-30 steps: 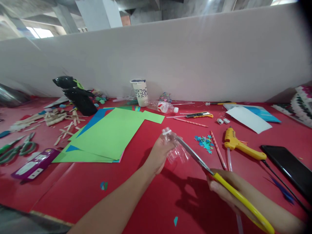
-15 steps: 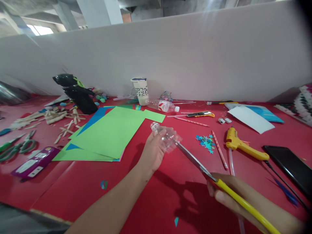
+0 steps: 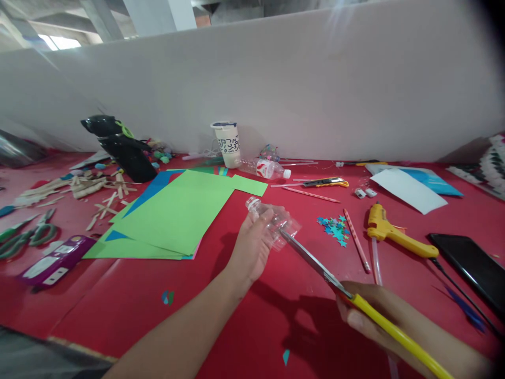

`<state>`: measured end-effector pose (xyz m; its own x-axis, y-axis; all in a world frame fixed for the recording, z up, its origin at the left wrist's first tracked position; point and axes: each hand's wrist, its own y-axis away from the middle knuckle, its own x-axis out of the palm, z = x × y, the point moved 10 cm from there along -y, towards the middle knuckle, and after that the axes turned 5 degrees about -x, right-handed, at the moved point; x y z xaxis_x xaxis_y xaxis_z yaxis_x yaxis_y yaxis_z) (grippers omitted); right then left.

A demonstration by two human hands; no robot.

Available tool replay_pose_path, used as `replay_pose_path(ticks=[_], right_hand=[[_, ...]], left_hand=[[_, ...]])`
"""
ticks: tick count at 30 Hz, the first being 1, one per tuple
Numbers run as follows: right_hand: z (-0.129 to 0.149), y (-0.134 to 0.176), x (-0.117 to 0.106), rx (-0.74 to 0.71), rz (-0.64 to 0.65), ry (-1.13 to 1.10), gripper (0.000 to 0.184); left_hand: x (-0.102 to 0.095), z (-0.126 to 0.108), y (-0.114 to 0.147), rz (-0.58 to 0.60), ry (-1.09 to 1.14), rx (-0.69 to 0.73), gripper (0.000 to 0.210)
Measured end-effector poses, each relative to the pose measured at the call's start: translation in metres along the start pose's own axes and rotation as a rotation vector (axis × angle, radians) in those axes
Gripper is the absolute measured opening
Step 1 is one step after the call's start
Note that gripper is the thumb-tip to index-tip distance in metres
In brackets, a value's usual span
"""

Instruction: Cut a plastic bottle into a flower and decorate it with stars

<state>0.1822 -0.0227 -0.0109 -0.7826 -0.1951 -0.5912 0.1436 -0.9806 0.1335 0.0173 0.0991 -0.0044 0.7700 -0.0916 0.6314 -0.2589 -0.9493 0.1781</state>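
Right grip (image 3: 371, 292) wrapped round yellow-handled scissors (image 3: 379, 319), tips at clear bottle piece (image 3: 281, 220) pinched in left grip (image 3: 252, 242), mid-view. Glue gun (image 3: 396, 236) and star sequins (image 3: 335, 230) sit right; green paper (image 3: 177, 216) left. Room on table (image 3: 302, 208) between bottle piece and striped straw (image 3: 311, 195); white partition (image 3: 315, 95) bounds back.

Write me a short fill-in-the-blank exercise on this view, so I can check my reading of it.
1. The left hand holds a clear bottle piece, while the right hand grips yellow-handled ____.
2. The small shiny cut-outs left of the yellow glue gun are shaped like ____.
3. The large top paper sheet is ____.
4. The black phone lies to the ____ of the glue gun.

Missing words: scissors; stars; green; right.
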Motion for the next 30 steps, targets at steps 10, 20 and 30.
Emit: replay_pose_path(ticks=[10,20,30], right_hand=[[0.010,-0.005,0.012,-0.043,0.088,-0.060,0.060],[0.010,-0.004,0.007,-0.096,0.014,-0.024,0.056],[0.004,-0.003,-0.001,-0.111,-0.048,0.019,0.048]], left_hand=[[0.004,-0.004,0.004,0.013,-0.006,0.039,0.016],[0.003,-0.011,0.002,0.025,-0.022,0.115,0.013],[0.006,-0.013,0.004,0.048,-0.073,0.167,0.012]])
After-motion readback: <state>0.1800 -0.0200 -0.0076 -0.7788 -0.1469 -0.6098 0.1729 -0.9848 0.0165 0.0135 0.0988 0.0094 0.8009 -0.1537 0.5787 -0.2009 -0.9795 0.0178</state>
